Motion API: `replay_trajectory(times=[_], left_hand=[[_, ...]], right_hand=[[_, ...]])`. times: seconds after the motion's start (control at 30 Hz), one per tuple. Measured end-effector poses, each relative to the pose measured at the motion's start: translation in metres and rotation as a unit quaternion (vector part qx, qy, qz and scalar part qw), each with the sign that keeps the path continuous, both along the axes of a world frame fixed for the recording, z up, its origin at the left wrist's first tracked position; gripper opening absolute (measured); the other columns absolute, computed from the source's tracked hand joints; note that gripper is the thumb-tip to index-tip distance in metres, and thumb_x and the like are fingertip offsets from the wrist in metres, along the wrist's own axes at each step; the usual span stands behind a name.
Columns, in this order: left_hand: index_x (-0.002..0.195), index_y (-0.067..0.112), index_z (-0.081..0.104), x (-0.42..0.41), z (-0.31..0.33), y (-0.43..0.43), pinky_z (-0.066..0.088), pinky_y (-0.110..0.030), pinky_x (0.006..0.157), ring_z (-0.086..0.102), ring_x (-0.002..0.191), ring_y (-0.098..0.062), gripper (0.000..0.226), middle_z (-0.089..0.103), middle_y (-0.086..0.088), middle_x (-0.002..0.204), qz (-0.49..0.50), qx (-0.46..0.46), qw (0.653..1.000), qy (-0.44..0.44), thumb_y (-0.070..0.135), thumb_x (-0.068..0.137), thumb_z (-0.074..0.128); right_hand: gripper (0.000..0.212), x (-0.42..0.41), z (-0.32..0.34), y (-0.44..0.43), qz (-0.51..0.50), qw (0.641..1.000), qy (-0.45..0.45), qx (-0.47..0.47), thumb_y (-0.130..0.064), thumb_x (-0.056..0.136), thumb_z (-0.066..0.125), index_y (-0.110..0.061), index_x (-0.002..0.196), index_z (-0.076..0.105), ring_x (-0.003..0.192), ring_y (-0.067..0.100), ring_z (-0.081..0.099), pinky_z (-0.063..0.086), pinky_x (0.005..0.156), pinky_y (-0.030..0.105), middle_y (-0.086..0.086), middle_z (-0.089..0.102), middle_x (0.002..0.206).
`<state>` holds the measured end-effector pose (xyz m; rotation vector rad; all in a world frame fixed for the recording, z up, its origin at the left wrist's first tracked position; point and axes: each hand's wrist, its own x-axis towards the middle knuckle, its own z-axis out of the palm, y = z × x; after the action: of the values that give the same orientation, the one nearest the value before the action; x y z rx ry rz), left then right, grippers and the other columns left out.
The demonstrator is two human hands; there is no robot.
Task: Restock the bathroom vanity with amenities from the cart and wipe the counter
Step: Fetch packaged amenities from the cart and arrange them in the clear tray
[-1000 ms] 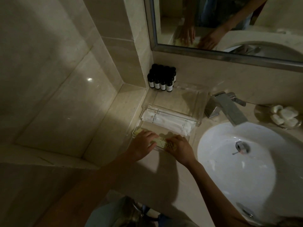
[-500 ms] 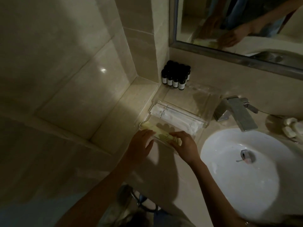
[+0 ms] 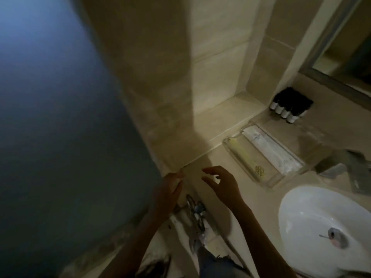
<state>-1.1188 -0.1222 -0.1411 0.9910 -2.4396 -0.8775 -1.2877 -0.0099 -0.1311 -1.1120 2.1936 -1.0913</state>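
We list the following items.

Left hand [image 3: 169, 190]: empty, fingers straight and together, at the near left edge of the beige stone tabletop [image 3: 253, 199]. We cannot tell whether it touches the edge.

Right hand [image 3: 222, 185]: empty, fingers apart and loosely bent, over the tabletop just right of the left hand and well clear of the tray.

Clear acrylic divided tray [image 3: 270, 185]: lies on the tabletop to the right of both hands, between the side wall and the basin.

Pale yellow flat packet [image 3: 244, 155]: lies lengthwise in the tray's nearest compartment.

White paper-wrapped packets [image 3: 271, 149]: lie in the next compartment, just beyond the yellow one.

Small dark bottles with white labels [image 3: 289, 107]: stand upright in a tight cluster in the far corner, beyond the tray and below the grey-framed mirror [image 3: 331, 77].

White oval sink basin [image 3: 313, 221]: near right, with a chrome faucet [image 3: 341, 167] beyond it, blurred.
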Motion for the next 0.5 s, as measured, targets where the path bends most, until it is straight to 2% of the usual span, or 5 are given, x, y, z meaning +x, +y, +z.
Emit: replay_trajectory(times=[0.07,0.13,0.27,0.33,0.5], left_hand=[[0.114,0.016,0.067,0.044,0.008,0.017,0.045,-0.024,0.083,0.064,0.098,-0.018,0.025,0.067,-0.002,0.113,0.088,0.038,0.995,-0.014,0.028,0.095,0.056],[0.111,0.016,0.069,0.088,0.011,0.037,0.041,-0.016,0.077,0.062,0.094,-0.010,0.020,0.069,0.000,0.109,0.155,0.071,0.985,-0.009,0.020,0.093,0.061],[0.104,0.019,0.070,0.173,0.020,0.087,0.047,-0.014,0.075,0.064,0.088,-0.006,0.016,0.071,0.004,0.098,0.260,0.079,0.962,0.018,0.020,0.089,0.067],[0.101,0.020,0.072,0.212,0.024,0.111,0.041,-0.007,0.071,0.062,0.086,-0.004,0.015,0.072,0.005,0.096,0.324,0.073,0.943,0.019,0.024,0.088,0.068],[0.101,0.026,0.069,0.309,0.035,0.178,0.049,-0.023,0.074,0.061,0.086,-0.003,0.019,0.069,0.013,0.097,0.474,0.043,0.879,0.018,0.039,0.088,0.064]], right_hand=[[0.016,0.028,0.007,-0.002,0.042,0.999,-0.021,0.008,-0.027,0.087,0.069,-0.029,0.103,0.068,0.093,0.004,0.057,0.044,0.081,0.014,-0.014,0.063,0.101],[0.014,0.057,0.012,-0.005,0.084,0.996,-0.038,0.009,-0.025,0.087,0.068,-0.027,0.101,0.069,0.089,0.000,0.059,0.044,0.073,0.008,-0.013,0.064,0.098],[0.016,0.123,0.021,-0.006,0.206,0.978,-0.022,0.014,-0.020,0.085,0.071,-0.020,0.101,0.072,0.088,0.010,0.064,0.048,0.079,0.023,-0.004,0.069,0.096],[0.018,0.162,0.023,-0.007,0.272,0.962,-0.007,0.013,-0.018,0.084,0.072,-0.017,0.103,0.073,0.089,0.015,0.065,0.052,0.081,0.033,0.000,0.069,0.099],[0.020,0.270,0.030,0.001,0.415,0.910,0.011,0.004,-0.016,0.084,0.072,-0.012,0.104,0.072,0.092,0.010,0.059,0.039,0.078,0.015,-0.007,0.061,0.096]])
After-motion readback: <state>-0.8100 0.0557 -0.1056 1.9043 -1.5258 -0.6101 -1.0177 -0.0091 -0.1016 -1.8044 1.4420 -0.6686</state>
